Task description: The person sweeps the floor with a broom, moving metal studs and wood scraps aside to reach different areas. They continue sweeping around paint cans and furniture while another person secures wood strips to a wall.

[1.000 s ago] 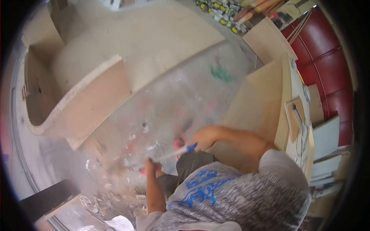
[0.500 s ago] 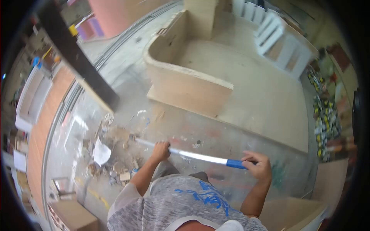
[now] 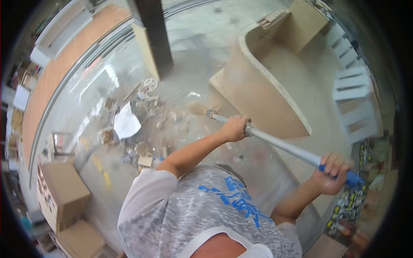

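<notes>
Broom (image 3: 275, 141), two-handed.
Fingers of my left hand (image 3: 235, 128) wrap the pole (image 3: 297, 151), those of my right hand (image 3: 332, 175) the blue grip (image 3: 354, 179); bristles (image 3: 198, 109) blurred, perhaps splayed.

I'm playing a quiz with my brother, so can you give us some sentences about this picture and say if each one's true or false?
1. The left hand grips the broom. True.
2. The right hand holds the bristles. False: it holds the blue grip.
3. A white sheet lies among scraps on the floor. True.
4. The print on the shirt is red. False: it is blue.
</notes>
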### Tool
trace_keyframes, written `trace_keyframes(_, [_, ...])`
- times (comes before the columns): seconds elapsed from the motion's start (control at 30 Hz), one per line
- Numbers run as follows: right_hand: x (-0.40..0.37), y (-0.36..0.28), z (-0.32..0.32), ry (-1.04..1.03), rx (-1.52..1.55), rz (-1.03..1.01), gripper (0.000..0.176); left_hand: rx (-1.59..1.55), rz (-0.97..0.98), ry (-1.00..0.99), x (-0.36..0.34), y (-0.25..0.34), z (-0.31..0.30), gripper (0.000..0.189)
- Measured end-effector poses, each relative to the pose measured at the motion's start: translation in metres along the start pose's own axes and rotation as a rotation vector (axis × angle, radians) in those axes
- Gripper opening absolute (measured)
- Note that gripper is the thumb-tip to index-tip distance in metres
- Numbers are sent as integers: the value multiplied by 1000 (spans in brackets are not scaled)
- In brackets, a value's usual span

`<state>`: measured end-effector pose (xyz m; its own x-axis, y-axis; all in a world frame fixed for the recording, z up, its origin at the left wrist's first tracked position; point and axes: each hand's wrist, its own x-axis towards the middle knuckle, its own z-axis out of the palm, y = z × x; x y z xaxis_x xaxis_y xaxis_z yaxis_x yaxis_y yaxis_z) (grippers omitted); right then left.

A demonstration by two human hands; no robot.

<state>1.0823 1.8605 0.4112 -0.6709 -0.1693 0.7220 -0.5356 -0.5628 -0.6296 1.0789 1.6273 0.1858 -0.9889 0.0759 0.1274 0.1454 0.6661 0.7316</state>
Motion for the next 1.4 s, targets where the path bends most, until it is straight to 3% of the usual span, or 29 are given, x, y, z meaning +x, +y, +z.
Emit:
trace_keyframes(0.03, [27, 6, 12, -8, 17, -14, 9, -58, 80, 174, 12, -7, -17, 34])
trace_keyframes(0.13, [84, 19, 29, 1, 9, -6, 10, -96, 41, 245, 35, -52, -48, 42])
trace_keyframes(0.2, [118, 41, 34, -61, 6, 19, 11, -158, 36, 292, 54, -123, -45, 34])
trace_keyframes(0.27, [152, 67, 31, -107, 8, 9, 12, -124, -204, 96, 57, -168, -66, 25])
trace_keyframes(0.37, [203, 121, 26, -187, 42, -5, 16, 19, -340, 3, 38, -287, -52, 29])
trace_keyframes(0.4, [219, 139, 21, -215, 56, -1, 17, 49, -543, -150, 36, -286, -78, 29])
trace_keyframes(0.53, [303, 227, 1, -314, 140, 55, 22, 249, -902, -86, -12, -350, -108, 33])
trace_keyframes(0.6, [349, 276, -2, -323, 144, 48, 26, 477, -699, -181, -44, -398, -121, 32])
trace_keyframes(0.67, [395, 318, 1, -355, 145, 48, 28, 550, -954, -372, -50, -417, -142, 33])
trace_keyframes(0.73, [434, 354, 6, -351, 128, 57, 27, 556, -1057, -463, -47, -435, -156, 29])
trace_keyframes(0.8, [463, 393, 10, -332, 109, 48, 26, 411, -1125, -510, -12, -441, -175, 28])
trace_keyframes(0.87, [490, 433, 10, -262, 84, 10, 27, 507, -1009, -713, 24, -483, -177, 31])
trace_keyframes(0.93, [515, 469, 8, -254, 37, -37, 25, 400, -1010, 5, 42, -546, -153, 30])
trace_keyframes(0.97, [525, 488, 8, -172, -12, -53, 24, 407, -980, -4, 76, -567, -167, 30])
trace_keyframes(1.03, [552, 525, 11, -7, -91, -59, 20, 618, -516, -566, 147, -610, -201, 24])
trace_keyframes(1.1, [592, 558, 12, 124, -198, -70, 20, 437, -844, -689, 253, -637, -235, 20])
trace_keyframes(1.13, [610, 570, 11, 249, -287, -70, 21, 474, -673, -591, 285, -663, -244, 19])
trace_keyframes(1.17, [629, 580, 15, 319, -326, -81, 23, -168, -1082, 26, 323, -677, -250, 22])
trace_keyframes(1.23, [662, 595, 7, 389, -391, -101, 25, 132, -821, -252, 424, -679, -303, 29])
trace_keyframes(1.3, [687, 614, -8, 460, -454, -107, 27, -422, -1105, -24, 518, -667, -341, 35])
trace_keyframes(1.4, [712, 646, -52, 528, -491, -104, 30, -364, -885, -117, 650, -688, -370, 36])
